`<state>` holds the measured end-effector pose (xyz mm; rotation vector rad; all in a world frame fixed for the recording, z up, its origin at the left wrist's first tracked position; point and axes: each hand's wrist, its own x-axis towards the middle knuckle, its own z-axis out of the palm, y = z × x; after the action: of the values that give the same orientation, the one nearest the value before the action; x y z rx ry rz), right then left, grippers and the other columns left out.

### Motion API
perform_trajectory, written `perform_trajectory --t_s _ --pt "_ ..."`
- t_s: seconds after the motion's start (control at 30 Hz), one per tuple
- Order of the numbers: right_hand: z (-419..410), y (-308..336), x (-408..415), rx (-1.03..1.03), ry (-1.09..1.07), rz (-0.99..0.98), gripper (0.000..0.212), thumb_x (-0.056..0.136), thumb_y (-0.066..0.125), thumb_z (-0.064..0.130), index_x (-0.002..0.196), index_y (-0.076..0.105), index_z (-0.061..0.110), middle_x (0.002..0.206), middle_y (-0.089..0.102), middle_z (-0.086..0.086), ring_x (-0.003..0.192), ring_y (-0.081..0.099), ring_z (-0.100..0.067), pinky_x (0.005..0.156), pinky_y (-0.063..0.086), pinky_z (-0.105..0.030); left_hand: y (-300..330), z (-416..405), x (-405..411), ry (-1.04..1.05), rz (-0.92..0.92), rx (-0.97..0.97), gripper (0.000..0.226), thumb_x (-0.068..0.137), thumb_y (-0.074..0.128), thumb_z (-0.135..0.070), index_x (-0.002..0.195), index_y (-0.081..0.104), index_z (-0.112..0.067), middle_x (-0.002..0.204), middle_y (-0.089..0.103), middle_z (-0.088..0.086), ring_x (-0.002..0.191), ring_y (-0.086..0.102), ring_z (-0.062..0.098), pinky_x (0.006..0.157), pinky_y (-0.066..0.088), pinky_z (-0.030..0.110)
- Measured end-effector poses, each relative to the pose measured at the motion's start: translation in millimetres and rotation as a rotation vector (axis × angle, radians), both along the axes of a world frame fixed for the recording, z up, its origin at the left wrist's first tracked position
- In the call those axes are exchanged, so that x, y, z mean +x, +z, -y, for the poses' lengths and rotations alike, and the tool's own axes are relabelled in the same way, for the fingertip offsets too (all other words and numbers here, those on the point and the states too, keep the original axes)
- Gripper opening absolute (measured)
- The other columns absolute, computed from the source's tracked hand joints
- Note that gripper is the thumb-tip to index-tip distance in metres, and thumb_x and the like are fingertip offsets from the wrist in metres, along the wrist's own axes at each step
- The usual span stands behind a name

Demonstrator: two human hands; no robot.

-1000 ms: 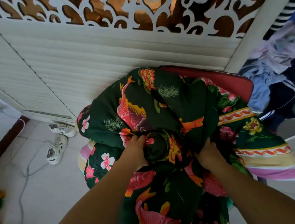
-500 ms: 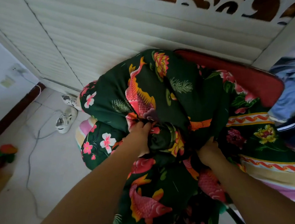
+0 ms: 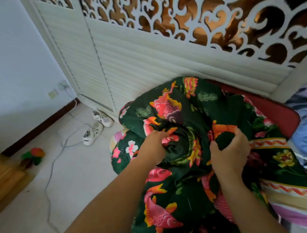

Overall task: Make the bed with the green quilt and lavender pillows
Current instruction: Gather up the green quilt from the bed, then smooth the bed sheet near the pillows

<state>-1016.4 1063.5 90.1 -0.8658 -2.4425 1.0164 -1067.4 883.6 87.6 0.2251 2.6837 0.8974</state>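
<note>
Left hand [image 3: 152, 149] gripping bunched green quilt [image 3: 183, 114], right hand [image 3: 229, 152] beside it pinching a fold, red chair [image 3: 277, 114] beyond, shoes [image 3: 96, 128] far left

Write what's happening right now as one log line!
stage: gathering quilt | left hand: grips green quilt | right hand: grips quilt | quilt: bunched on red chair | pillows: not seen

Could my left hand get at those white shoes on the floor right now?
Probably not as things stand: the left hand grips the green quilt, and the white shoes lie well off to its left by the slatted door. The tiled floor between looks free, apart from a cable.
</note>
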Motion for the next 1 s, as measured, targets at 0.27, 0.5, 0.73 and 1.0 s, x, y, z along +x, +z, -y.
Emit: perform_trajectory --t_s 0.27,0.5,0.73,1.0 --pt "160 31 13 -0.052 0.439 -0.075 0.045 0.087 0.058 0.013 0.132 0.050 0.012 0.136 0.048 -0.008 0.130 0.038 -0.024 0.110 0.029 -0.036 32 109 60 0.152 -0.114 0.057 0.048 0.086 0.046 0.005 0.127 0.058 -0.017 0.131 0.054 0.005 0.123 0.050 0.021 0.103 0.036 0.028" --pt "322 8 67 -0.155 0.845 0.168 0.041 0.092 0.053 0.013 0.132 0.048 0.010 0.130 0.054 -0.008 0.120 0.051 -0.023 0.096 0.038 -0.028 18 285 161 0.510 -0.049 0.056 0.041 0.091 0.042 -0.001 0.120 0.063 -0.021 0.128 0.058 -0.002 0.115 0.055 0.013 0.093 0.038 0.017" --pt "474 -11 128 -0.105 1.255 0.418 0.039 0.094 0.046 0.014 0.132 0.048 0.015 0.127 0.056 -0.006 0.093 0.045 -0.013 0.077 0.033 -0.022 0 432 288 0.973 -0.010 0.096 0.033 0.095 0.044 -0.008 0.120 0.062 -0.019 0.124 0.061 0.000 0.112 0.058 0.017 0.088 0.042 0.020" --pt "628 -21 190 0.007 1.683 0.432 0.034 0.096 0.045 0.015 0.129 0.051 0.017 0.107 0.058 0.002 0.077 0.052 -0.009 0.058 0.039 -0.018 -17 530 406 1.455 -0.025 0.104 0.027 0.092 0.050 -0.013 0.115 0.065 -0.016 0.114 0.067 0.002 0.105 0.061 0.017 0.083 0.041 0.017"
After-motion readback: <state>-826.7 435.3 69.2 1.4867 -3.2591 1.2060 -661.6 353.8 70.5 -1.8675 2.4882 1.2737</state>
